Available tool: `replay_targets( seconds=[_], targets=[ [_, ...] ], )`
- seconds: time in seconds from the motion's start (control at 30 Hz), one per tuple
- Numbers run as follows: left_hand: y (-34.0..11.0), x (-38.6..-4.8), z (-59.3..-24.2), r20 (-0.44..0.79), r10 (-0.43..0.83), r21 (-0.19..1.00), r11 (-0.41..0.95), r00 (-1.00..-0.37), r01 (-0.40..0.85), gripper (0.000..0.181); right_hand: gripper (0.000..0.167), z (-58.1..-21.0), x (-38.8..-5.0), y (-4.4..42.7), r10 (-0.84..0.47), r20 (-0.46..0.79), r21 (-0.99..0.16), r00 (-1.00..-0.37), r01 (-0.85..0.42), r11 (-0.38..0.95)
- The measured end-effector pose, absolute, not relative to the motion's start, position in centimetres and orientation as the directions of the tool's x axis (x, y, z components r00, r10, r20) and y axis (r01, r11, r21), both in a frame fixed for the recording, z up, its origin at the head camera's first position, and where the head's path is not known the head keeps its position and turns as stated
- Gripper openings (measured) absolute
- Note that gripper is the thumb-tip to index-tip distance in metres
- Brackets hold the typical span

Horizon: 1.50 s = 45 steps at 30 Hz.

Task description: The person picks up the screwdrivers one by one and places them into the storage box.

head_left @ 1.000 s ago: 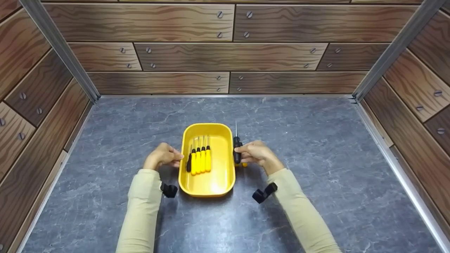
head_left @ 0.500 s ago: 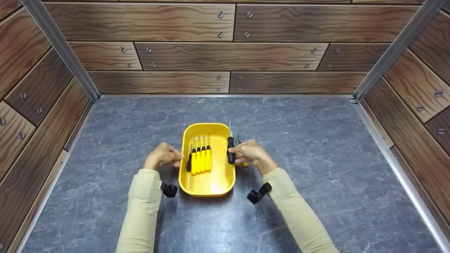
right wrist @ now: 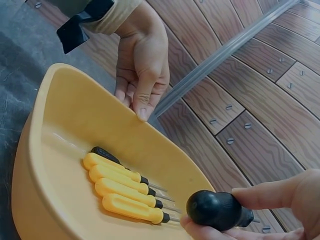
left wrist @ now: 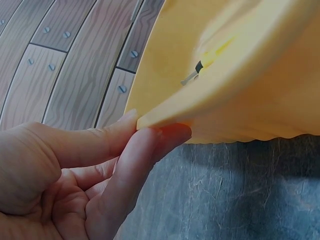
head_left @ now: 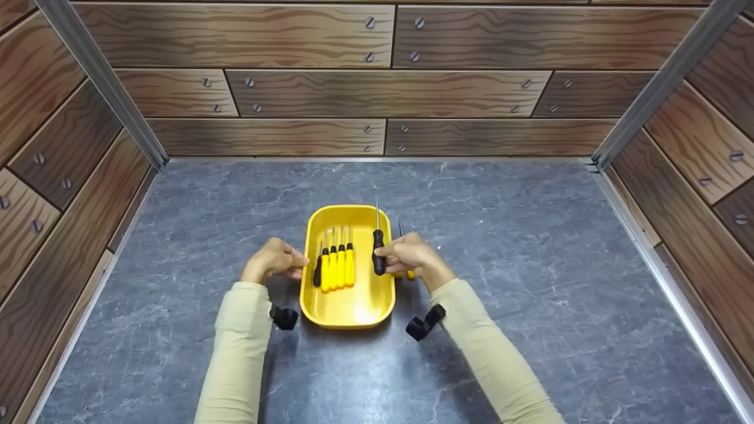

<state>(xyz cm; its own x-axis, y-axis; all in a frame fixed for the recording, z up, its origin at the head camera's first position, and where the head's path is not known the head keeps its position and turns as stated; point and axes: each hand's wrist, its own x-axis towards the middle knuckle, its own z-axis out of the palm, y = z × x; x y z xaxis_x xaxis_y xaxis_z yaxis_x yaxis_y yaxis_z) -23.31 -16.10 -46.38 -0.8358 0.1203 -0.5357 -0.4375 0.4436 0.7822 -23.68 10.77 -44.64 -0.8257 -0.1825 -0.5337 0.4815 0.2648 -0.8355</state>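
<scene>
A yellow tray (head_left: 365, 306) stands on the table. My left hand (head_left: 274, 260) pinches its left rim between thumb and fingers, as the left wrist view shows closely. Inside, along the tray's left side, several yellow-handled screwdrivers (head_left: 337, 268) lie in a row beside a smaller black-handled one (head_left: 317, 272). Over the right part of the tray, my right hand (head_left: 412, 258) holds a black screwdriver (head_left: 378, 253) by its handle, shaft pointing away from me. In the right wrist view the handle's round end (right wrist: 207, 207) faces the camera.
Just right of the tray, partly hidden under my right hand, lie yellow-ended tools (head_left: 410, 274) with a thin dark shaft showing. Grey marbled tabletop (head_left: 530, 247) surrounds the tray. Wood-patterned walls (head_left: 377, 94) enclose the back and sides.
My right hand has moved left with the black screwdriver, from beside the tray's right rim to above its inside. The tools right of the tray show more. My left hand stays put.
</scene>
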Motion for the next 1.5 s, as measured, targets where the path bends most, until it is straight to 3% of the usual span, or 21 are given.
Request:
replay_targets(
  seconds=[0.5, 1.17, 1.37, 1.5],
  targets=[
    [-16.0, -23.2, -46.2, -0.537, 0.112, 0.777, 0.451, -0.836, -0.439, 0.027, 0.029, -44.6, -24.0, 9.9, -0.132, -0.565, -0.798, -0.814, 0.5, 0.336],
    [-16.0, -23.2, -46.3, -0.522, 0.118, 0.787, 0.448, -0.845, -0.425, 0.027, 0.026, -45.2, -23.9, 8.1, -0.108, -0.564, -0.799, -0.819, 0.509, 0.32],
    [-16.1, -23.2, -46.3, -0.512, 0.124, 0.792, 0.451, -0.85, -0.411, 0.027, 0.008, -45.4, -23.8, 7.7, -0.097, -0.563, -0.792, -0.821, 0.502, 0.349],
    [-16.0, -23.2, -46.3, -0.51, 0.119, 0.793, 0.449, -0.852, -0.412, 0.027, 0.011, -45.6, -23.6, 7.2, -0.102, -0.551, -0.793, -0.828, 0.482, 0.372]
  ],
)
